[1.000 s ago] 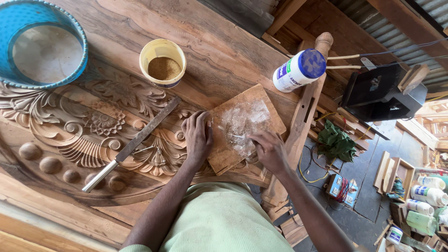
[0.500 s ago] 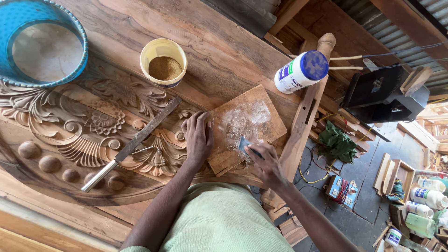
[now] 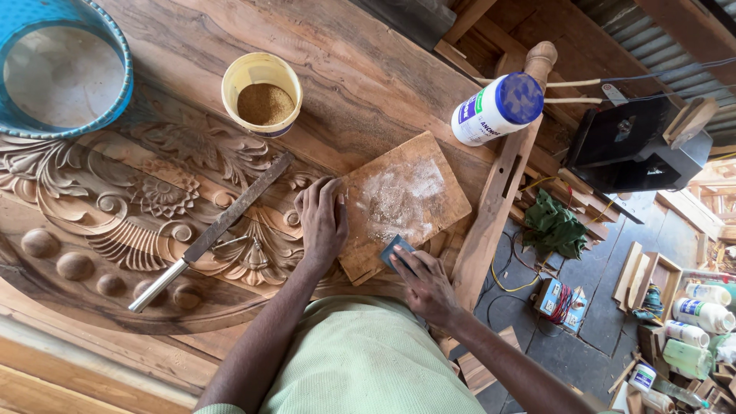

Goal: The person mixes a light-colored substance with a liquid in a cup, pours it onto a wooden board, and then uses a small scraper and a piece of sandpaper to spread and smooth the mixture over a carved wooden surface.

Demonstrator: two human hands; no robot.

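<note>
Carved panel [image 3: 115, 215]: large relief of scrolls and leaves, lying flat under everything; best kept free of stray paste.
Blue tub [image 3: 61, 69]: top left, well apart from the work.
Small board [image 3: 402, 203]: rests tilted on the panel's right end, whitish paste and dust smeared across its middle; judged the mixing surface, so must stay still.
Glue bottle [image 3: 494, 107]: white with blue cap, lying on its side just beyond the board.
Long file [image 3: 211, 234]: across the carving, left of the hands.
Yellow cup [image 3: 262, 92]: holds brown sawdust, near the board's far side.
Left hand [image 3: 322, 218]: fingers together, pressed flat on the board's left edge; firm downward pressure advisable.
Right hand [image 3: 425, 284]: pinching the scraper at the board's near edge.
Blue scraper [image 3: 395, 249]: small flat piece; best held low-angled, drawn with short strokes toward the smear's centre.
</note>
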